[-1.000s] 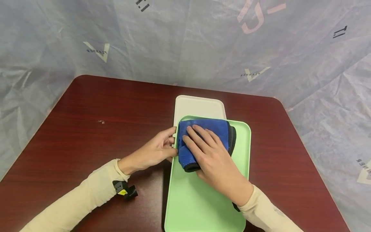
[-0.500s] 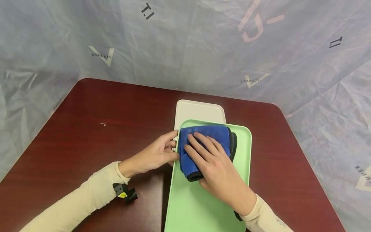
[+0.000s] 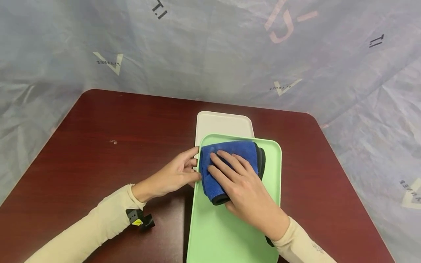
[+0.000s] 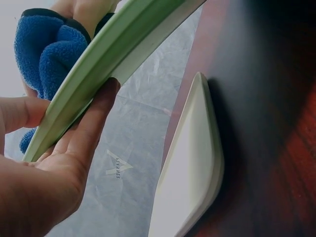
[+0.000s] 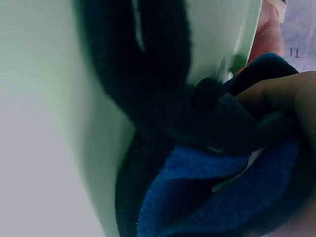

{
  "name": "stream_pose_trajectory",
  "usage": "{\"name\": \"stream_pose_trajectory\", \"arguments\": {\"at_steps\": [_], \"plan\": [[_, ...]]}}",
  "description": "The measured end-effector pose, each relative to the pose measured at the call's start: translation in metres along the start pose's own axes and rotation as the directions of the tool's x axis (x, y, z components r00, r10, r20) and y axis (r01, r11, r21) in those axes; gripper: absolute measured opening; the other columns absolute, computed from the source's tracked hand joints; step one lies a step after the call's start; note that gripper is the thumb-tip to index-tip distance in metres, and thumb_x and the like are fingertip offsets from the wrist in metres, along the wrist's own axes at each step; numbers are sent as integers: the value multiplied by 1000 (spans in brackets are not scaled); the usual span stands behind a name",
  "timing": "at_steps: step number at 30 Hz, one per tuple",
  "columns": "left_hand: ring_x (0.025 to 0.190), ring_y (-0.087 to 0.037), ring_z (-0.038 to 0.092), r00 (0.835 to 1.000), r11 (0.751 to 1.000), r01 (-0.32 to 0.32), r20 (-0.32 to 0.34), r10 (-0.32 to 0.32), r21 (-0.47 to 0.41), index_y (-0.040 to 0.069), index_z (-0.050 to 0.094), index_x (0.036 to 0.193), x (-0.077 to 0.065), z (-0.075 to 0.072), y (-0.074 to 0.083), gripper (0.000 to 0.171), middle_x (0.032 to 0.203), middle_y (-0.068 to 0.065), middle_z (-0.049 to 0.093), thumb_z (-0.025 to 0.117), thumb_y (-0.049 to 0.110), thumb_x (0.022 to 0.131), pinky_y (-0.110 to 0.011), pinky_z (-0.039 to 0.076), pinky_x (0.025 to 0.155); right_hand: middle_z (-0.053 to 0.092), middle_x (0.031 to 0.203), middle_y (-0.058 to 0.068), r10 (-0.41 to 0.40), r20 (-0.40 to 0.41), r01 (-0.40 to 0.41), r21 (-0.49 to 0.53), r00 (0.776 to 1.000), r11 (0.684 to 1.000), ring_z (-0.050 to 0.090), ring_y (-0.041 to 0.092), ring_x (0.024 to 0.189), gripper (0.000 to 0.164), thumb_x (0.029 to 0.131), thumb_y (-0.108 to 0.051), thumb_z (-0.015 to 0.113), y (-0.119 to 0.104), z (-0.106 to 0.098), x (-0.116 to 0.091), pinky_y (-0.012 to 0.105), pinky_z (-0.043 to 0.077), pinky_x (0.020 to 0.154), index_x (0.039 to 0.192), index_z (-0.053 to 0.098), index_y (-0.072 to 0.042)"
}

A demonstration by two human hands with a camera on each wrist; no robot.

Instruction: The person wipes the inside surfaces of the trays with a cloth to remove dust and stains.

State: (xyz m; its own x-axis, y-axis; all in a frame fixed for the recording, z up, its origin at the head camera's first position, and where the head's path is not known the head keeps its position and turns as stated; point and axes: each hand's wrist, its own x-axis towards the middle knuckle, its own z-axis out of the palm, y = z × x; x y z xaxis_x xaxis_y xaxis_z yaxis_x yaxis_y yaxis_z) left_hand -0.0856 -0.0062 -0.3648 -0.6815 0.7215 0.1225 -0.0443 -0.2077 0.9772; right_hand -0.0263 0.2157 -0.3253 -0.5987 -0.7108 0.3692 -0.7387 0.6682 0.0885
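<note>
A light green tray [image 3: 230, 233] is raised and tilted above the table, its far end in front of a white tray [image 3: 225, 124]. My left hand [image 3: 174, 175] holds its left rim, thumb on the inner side and fingers behind, as the left wrist view shows. A folded blue cloth [image 3: 243, 148] with black edging lies against the upper part of the green tray. My right hand [image 3: 243, 186] presses on the cloth with its fingers spread and extended. In the right wrist view the cloth [image 5: 217, 192] is bunched in loose folds beside that hand.
The white tray [image 4: 185, 173] lies on the dark red wooden table [image 3: 131, 120]. A small shiny speck [image 3: 113, 141] is on the table at the left. Grey printed sheeting [image 3: 184, 47] hangs behind and beside the table.
The view shifts slightly with the head. Both hands, the cloth and the green tray keep nearly the same places relative to each other; the cloth sits slightly lower on the tray than a second ago.
</note>
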Motion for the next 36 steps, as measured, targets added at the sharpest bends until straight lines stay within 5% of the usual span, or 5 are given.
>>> {"name": "stream_pose_trajectory", "arguments": {"at_steps": [11, 19, 36], "plan": [[90, -31, 72, 1000, 999, 14, -24, -13, 29, 6, 31, 151, -2, -1, 2, 66, 116, -23, 66, 52, -10, 91, -54, 59, 69, 51, 148, 12, 71, -31, -71, -1, 997, 997, 40, 29, 141, 68, 61, 6, 64, 6, -1, -11, 51, 34, 112, 128, 62, -5], [90, -28, 72, 1000, 999, 4, -26, -3, 41, 0, 31, 150, -2, 0, 2, 64, 118, -27, 64, 53, -10, 91, -48, 60, 69, 54, 144, 15, 124, -74, -124, -6, 990, 992, 46, 34, 135, 70, 58, 9, 59, 20, -4, -31, 56, 37, 105, 127, 63, -3], [93, -30, 71, 1000, 1000, 7, -27, -6, 28, 4, 30, 152, -2, -3, 2, 67, 120, -25, 64, 53, -11, 91, -46, 60, 72, 60, 136, 17, 324, -86, -326, -15, 942, 945, 49, 36, 130, 64, 63, 10, 63, 51, -13, -76, 56, 34, 107, 127, 64, -1]]}}
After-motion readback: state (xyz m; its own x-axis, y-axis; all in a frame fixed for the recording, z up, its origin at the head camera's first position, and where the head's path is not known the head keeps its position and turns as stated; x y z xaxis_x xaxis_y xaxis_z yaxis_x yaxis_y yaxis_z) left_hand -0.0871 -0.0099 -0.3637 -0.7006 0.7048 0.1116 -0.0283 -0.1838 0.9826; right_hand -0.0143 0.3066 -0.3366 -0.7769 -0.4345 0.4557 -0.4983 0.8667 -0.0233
